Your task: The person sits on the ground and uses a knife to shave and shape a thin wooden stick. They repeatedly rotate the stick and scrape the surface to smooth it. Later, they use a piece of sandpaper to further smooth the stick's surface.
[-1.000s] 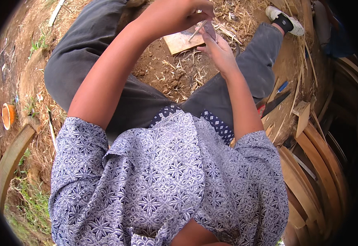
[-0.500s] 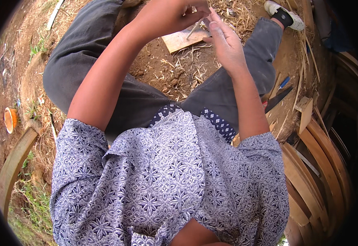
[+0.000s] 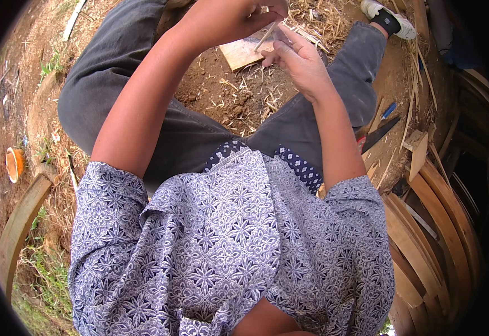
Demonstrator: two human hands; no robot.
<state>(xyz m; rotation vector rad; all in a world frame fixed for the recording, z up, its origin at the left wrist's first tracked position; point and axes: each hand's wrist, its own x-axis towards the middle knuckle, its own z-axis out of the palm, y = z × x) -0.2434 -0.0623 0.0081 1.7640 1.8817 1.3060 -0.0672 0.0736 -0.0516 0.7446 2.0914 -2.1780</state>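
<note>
Near the top edge my left hand (image 3: 255,15) is closed, its fingertips pinching a thin pale wooden stick (image 3: 265,38). The stick slants down to the left, its lower end over a light wooden board (image 3: 239,54) on the ground. Just right of the stick is my right hand (image 3: 300,63), its fingers apart and partly bent, the thumb side toward the stick. Whether its fingertips touch the stick I cannot tell. The board lies between my legs, partly covered by my hands.
Wood shavings (image 3: 269,103) litter the soil between my legs. A dark blade with a red handle (image 3: 380,136) and a blue pen-like object (image 3: 389,111) lie beside my right knee. Curved wooden planks (image 3: 440,218) are stacked at right. An orange bowl-like object (image 3: 15,164) sits far left.
My right hand has shifted slightly down, its fingers going from straight to more bent and spread. My left hand has stayed nearly in place with the stick.
</note>
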